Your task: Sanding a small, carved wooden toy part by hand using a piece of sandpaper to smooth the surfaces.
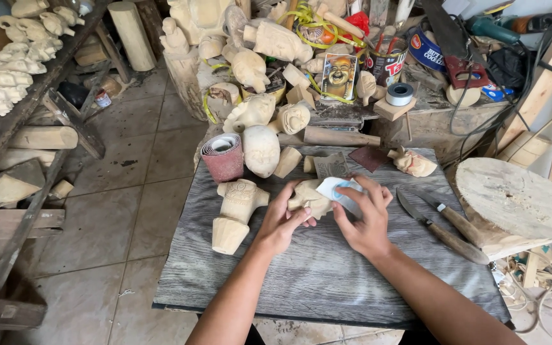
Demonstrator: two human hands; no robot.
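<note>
Carving (306,197) of pale wood sits mid-surface (327,275), clasped by the left hand (282,223); the right hand (365,220) presses a folded sheet of sandpaper (338,190) against it. 2 knives (445,227) lie right, a carved figure (234,214) left.

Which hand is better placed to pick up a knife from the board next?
Right. The right hand lies beside the two knives, holding only a scrap of sandpaper; the left hand grips the carving, farther away.
</note>
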